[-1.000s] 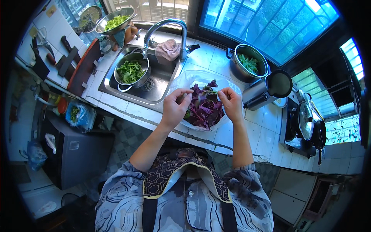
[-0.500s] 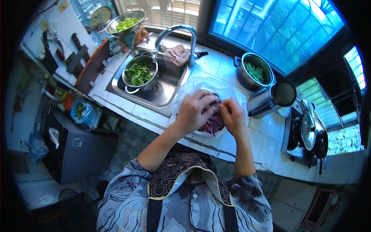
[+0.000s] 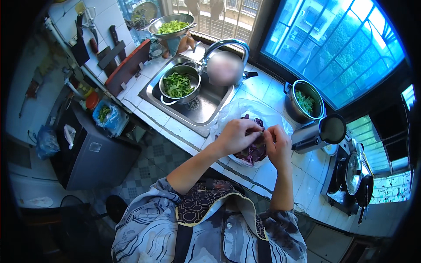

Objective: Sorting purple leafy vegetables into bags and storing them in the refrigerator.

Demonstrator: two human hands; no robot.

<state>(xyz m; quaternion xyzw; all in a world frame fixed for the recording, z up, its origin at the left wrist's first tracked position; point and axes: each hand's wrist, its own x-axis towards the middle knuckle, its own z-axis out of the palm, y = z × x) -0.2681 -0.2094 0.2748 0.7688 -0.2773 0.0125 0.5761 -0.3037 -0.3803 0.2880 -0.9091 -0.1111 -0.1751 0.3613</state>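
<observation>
My left hand (image 3: 238, 138) and my right hand (image 3: 278, 144) meet over an open, clear plastic bag (image 3: 234, 109) on the tiled counter. Dark purple leafy vegetables (image 3: 252, 154) lie in the bag, partly covered by my hands. The fingers of both hands are pinched, their tips almost touching. A small dark bit shows between the fingertips, too small to name. To the left, a metal pot (image 3: 166, 99) of cut green leaves (image 3: 178, 85) stands in the steel sink (image 3: 206, 115).
A colander (image 3: 191, 25) of chopped greens stands behind the sink. Right of the bag are a pot (image 3: 301, 115) of green vegetables and a grey cylindrical appliance (image 3: 307, 136). A stove (image 3: 332, 186) holds a lidded pan (image 3: 353, 173). Knives (image 3: 115, 44) hang at the left wall.
The whole view has shifted, so the counter sits farther right in the picture. My left fingers have drawn closer to the right fingertips, and more of the purple leaves shows.
</observation>
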